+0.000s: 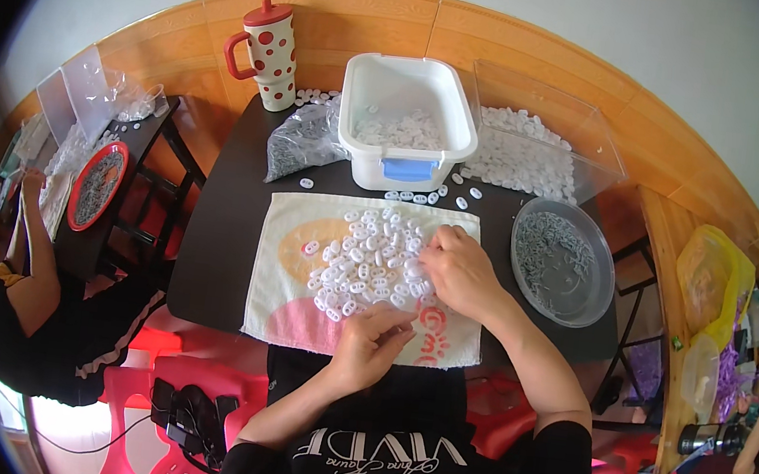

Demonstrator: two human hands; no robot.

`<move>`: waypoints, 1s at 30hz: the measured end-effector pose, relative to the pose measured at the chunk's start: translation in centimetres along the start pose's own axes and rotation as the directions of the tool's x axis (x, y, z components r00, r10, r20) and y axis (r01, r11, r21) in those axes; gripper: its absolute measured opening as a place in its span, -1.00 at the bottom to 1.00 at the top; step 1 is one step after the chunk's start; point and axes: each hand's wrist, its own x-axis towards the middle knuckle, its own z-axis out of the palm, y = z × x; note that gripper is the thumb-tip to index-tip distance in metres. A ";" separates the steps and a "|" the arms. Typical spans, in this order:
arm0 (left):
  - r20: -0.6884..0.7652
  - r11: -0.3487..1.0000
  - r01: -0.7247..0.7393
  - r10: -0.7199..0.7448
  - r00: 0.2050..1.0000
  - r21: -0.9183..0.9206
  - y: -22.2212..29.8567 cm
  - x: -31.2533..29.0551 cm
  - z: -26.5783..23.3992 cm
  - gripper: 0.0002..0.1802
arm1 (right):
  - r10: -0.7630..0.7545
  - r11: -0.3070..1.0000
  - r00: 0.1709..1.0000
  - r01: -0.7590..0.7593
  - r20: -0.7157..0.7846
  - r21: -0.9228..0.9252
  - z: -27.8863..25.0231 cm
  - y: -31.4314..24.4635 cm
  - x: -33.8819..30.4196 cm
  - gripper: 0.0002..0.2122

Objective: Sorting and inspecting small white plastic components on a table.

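A loose pile of small white oval plastic pieces with dark marks [375, 257] lies on a patterned cloth towel [276, 267] in front of me. My right hand [461, 271] is at the pile's right edge, fingers bent and closed against the pieces; what they hold is hidden. Below the pile, near the towel's front edge, my left hand [371, 345] has its fingers curled together, and anything in them is too small to make out. One oval piece with a reddish mark [310, 247] sits apart on the left of the towel.
Behind the towel stands a white tub [365, 164] with pale pieces inside, beside a bag of grey bits [304, 138], a spotted tumbler [278, 59] and a clear bin of white pieces [526, 160]. A round clear tub [592, 296] holds grey bits. Other people work at both sides.
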 end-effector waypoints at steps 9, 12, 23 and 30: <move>-0.009 0.999 -0.035 0.035 0.999 0.033 0.0 -0.1 -0.3 -0.77 | 0.037 0.994 0.999 -0.036 -0.010 0.101 -0.3 -0.6 -0.9 -0.85; -0.013 0.997 -0.051 0.051 0.999 0.052 0.0 0.0 -0.2 -0.78 | 0.040 0.993 0.999 -0.039 -0.009 0.110 0.3 -0.7 -1.0 -0.85; -0.013 0.994 0.024 -0.026 1.000 -0.105 -0.6 -0.4 -0.1 -0.78 | 0.341 0.512 0.940 -0.200 0.017 0.836 0.3 -1.8 -3.6 -0.93; -0.150 0.908 0.157 -0.230 0.961 -0.388 0.6 0.9 1.6 -0.82 | 0.478 0.290 0.878 -0.166 0.008 0.943 0.8 -5.0 -5.7 -0.95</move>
